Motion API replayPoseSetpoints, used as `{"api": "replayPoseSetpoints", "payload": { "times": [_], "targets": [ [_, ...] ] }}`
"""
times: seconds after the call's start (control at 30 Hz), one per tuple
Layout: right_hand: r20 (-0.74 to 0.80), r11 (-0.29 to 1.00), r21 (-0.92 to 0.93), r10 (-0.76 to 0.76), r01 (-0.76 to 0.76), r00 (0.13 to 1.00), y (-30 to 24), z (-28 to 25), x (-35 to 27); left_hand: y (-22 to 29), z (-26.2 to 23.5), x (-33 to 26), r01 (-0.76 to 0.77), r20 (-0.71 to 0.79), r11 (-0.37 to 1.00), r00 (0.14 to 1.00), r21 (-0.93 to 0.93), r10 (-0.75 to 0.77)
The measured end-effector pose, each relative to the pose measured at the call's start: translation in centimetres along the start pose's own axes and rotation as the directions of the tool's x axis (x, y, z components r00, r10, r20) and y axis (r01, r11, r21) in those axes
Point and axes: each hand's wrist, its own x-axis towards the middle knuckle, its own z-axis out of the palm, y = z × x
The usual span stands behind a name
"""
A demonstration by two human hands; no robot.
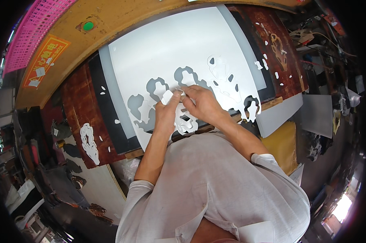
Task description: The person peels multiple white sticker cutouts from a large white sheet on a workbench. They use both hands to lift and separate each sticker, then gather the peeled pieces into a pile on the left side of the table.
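Note:
Both my hands meet near the front edge of a large white sheet [162, 44]. Bent fingers of my left hand [166, 113] close on a white cut-out piece [185, 123] with lobed edges and openings. My right hand [203, 103] pinches at the same piece from the other side, fingertips close to the left thumb. The fingers hide its upper part, so I cannot tell if it is one layer or several. Shaped holes line the sheet's near side around my hands. Right of them, a cut outline [225, 79] still lies within the sheet.
A grey board [254, 67] and a black mat [106, 107] lie under the sheet. White cut-outs [89, 143] rest on the brown surface at left. A shaped metal outline [278, 50] and small white scraps lie at right. Behind stands a yellow machine beam [118, 18] with a pink basket [35, 30].

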Motion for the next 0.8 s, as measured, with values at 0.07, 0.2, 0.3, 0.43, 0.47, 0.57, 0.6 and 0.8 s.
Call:
{"api": "replayPoseSetpoints", "payload": {
  "times": [0.07,0.2,0.3,0.43,0.47,0.57,0.6,0.8],
  "targets": [
    [0.009,0.995,-0.093,-0.024,0.025,1.0,0.0,0.3,0.1,-0.4,0.0,-0.1,-0.09,-0.021,0.985,0.995,0.149,0.094],
    [0.048,0.989,-0.145,-0.006,0.012,0.999,0.8,0.7,0.3,-1.1,0.2,-0.3,-0.196,0.013,0.916,0.979,0.349,0.204],
    [0.012,0.997,-0.003,0.082,-0.082,0.997,2.2,-0.1,-0.5,-0.5,-0.1,-0.6,-0.225,0.041,0.877,0.972,0.425,0.23],
    [0.054,0.942,-0.175,0.3,-0.287,0.952,4.5,-3.4,-3.6,3.9,-2.4,-1.4,-0.253,0.034,0.813,0.96,0.525,0.277],
    [0.188,0.941,-0.215,0.303,-0.262,0.934,5.0,-4.3,-4.8,5.4,-2.9,-1.7,-0.393,0.084,0.759,0.907,0.519,0.413],
    [0.441,0.938,-0.129,0.344,-0.321,0.829,6.0,-7.2,-9.3,9.4,-3.9,-2.7,-0.638,0.169,0.544,0.719,0.545,0.674],
    [0.355,0.909,-0.118,0.414,-0.399,0.838,6.8,-8.3,-9.8,10.3,-3.8,-2.9,-0.659,0.152,0.526,0.689,0.537,0.709],
    [-0.205,0.697,-0.247,0.642,-0.674,0.739,11.2,-11.8,-10.1,6.4,2.0,1.8,-0.782,0.561,0.019,0.463,0.623,0.686]
  ]
}}
